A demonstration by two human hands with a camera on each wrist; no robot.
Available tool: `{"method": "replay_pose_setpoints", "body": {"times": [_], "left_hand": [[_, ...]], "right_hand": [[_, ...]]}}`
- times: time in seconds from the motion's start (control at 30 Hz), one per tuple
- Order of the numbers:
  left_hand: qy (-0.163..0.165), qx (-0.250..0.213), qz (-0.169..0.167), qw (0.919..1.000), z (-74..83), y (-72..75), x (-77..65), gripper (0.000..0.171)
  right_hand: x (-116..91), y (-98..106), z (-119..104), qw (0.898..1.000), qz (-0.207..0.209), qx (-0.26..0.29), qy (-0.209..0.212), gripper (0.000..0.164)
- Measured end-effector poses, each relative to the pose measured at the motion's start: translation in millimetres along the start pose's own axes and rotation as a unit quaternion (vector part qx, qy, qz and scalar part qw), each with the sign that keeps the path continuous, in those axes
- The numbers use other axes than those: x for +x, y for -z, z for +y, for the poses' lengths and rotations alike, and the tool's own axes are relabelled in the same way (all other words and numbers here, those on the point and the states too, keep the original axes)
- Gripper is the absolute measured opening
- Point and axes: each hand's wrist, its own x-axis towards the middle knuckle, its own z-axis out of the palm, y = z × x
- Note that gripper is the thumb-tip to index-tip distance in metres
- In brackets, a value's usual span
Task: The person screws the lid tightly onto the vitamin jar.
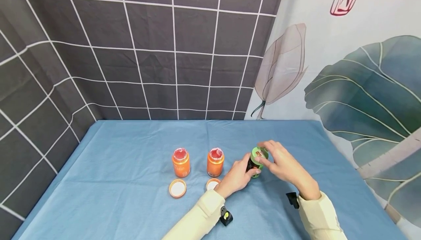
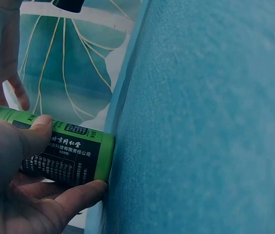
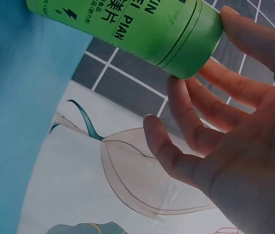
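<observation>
Green bottle [image 3: 137, 33] with right-wrist-only lightning print [image 3: 69, 14]

The bottle [image 2: 71, 153] is green and black with white writing. Two jars [image 1: 181, 166] are orange, with white and orange lids [image 1: 177, 188]. The surface [image 1: 108, 174] is blue. White lines make squares on the dark grey cloth [image 1: 149, 24]. The sleeves [image 1: 198, 216] are cream.

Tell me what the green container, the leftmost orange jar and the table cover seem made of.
Green container: probably plastic, satin; the cap has a soft sheen.
Leftmost orange jar: likely smooth plastic, evenly orange, though glass is possible.
Table cover: matte cloth, showing soft creases.
</observation>
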Motion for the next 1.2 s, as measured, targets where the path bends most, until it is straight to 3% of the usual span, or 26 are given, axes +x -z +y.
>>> {"method": "replay_pose_setpoints", "body": {"times": [0.23,0.43,0.7,1.2], "left_hand": [[0.009,-0.004,-0.007,0.9999,-0.7,-1.0,-0.2,0.048],[0.005,-0.003,-0.004,1.0,-1.1,-1.4,0.4,0.048],[0.0,0.0,-0.001,1.0,-1.6,-0.9,0.3,0.047],[-0.001,0.006,0.002,1.0,-1.2,-0.5,-0.7,0.045]], "right_hand": [[-0.9,-0.6,-0.5,1.0,0.006,-0.013,-0.017,0.039],[-2.6,1.2,1.8,1.0,-0.006,0.008,-0.017,0.049],[-3.4,4.1,2.0,0.998,-0.034,0.031,0.038,0.046],[-1.9,1.6,0.6,1.0,-0.015,0.014,0.013,0.034]]}}
